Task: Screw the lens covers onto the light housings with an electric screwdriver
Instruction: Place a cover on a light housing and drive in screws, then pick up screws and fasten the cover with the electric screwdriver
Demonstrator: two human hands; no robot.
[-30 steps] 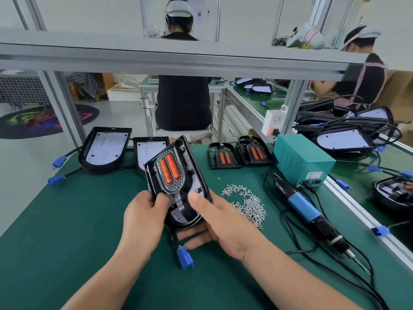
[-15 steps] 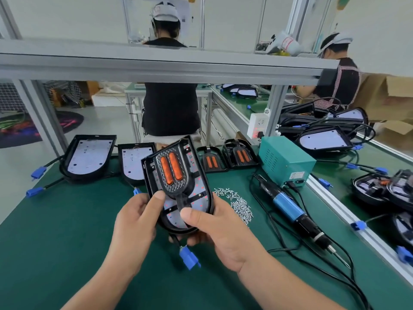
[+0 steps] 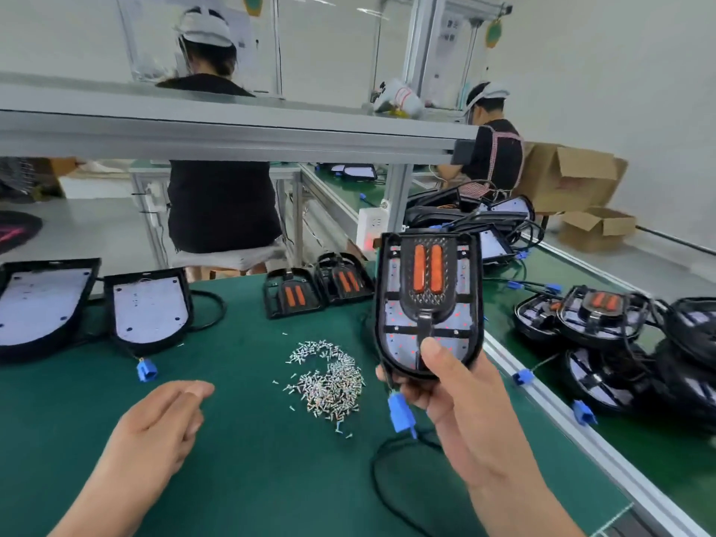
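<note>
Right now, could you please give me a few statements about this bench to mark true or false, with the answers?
1. The right hand holds a housing upright. True.
2. The left hand grips that housing too. False: it is open and holds nothing, over the mat left of the screws.
3. The screws lie in a tray. False: they lie loose in a pile on the mat, left of the held housing.
4. A blue connector hangs below the held housing. True.
</note>
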